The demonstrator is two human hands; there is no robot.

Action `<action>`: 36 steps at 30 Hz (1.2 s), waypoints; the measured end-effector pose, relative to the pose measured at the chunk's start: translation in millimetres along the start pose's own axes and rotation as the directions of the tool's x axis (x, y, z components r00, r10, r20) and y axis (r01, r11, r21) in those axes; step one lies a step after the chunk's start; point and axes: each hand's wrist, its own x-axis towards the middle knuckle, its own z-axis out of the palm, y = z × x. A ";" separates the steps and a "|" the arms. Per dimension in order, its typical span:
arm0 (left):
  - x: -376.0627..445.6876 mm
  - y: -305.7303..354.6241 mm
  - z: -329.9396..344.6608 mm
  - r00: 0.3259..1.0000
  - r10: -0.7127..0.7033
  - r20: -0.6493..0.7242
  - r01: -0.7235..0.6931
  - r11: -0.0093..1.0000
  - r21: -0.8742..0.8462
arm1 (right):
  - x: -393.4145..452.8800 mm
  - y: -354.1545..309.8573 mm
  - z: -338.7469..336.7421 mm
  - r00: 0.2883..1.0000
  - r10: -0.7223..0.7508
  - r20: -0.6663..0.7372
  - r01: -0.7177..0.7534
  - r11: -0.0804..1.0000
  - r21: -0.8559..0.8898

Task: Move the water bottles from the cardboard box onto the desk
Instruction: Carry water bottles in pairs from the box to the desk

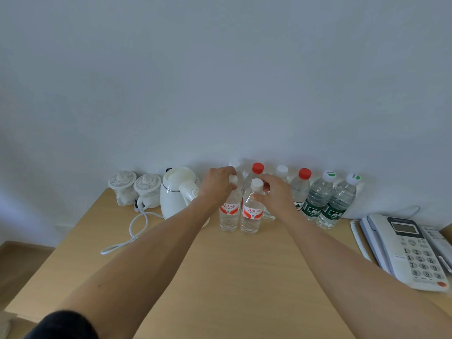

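Two water bottles with red-and-white labels and white caps stand upright side by side on the wooden desk [220, 277], touching or nearly so, in front of a row of other bottles along the wall. The left hand [216, 185] curls over the top of the left front bottle [229, 211], its fingers wrapped around the cap and neck. The right hand [276, 194] grips the right front bottle [252, 212] at the neck and shoulder, thumb on the near side and fingers curled round the far side just below the white cap. Both bottle bases rest on the desk top.

Behind them, close to the wall, stand two red-capped bottles [303, 184], a white-capped bottle [281, 171] between them, and another white cap partly hidden behind the left hand. To the right are two green-labelled bottles [318, 199] with white-and-green caps, just beside each other.

Left of the hands sits a white electric kettle [177, 194], its white cord [132, 231] looping across the desk. Further left are two lidded white cups [135, 188], side by side. At the desk's right edge lies a white desk telephone [406, 250] with a keypad. The cardboard box is not in view.
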 end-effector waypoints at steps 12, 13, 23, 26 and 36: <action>0.8 2.7 -1.2 0.999 0.027 0.023 -0.028 0.999 0.029 | 0.3 -0.3 -0.9 1.000 0.008 0.004 -0.008 1.000 0.018; 1.1 3.1 -1.6 0.999 0.030 0.025 -0.031 0.999 0.033 | 0.1 -0.5 -1.5 1.000 0.008 0.005 -0.009 1.000 0.018; -0.9 0.4 -7.1 0.998 0.052 0.042 -0.054 0.997 0.046 | 1.3 -2.4 -3.1 0.999 0.013 0.043 -0.013 1.000 -0.001; -1.1 -2.1 -11.9 0.997 0.060 0.039 -0.063 0.995 0.080 | 2.9 -1.4 -3.6 0.997 0.028 0.068 -0.025 0.999 -0.038; 6.1 -9.1 -31.4 0.993 0.119 -0.001 -0.114 0.951 0.287 | 5.0 -0.7 -29.0 0.994 0.022 0.103 -0.002 0.982 -0.189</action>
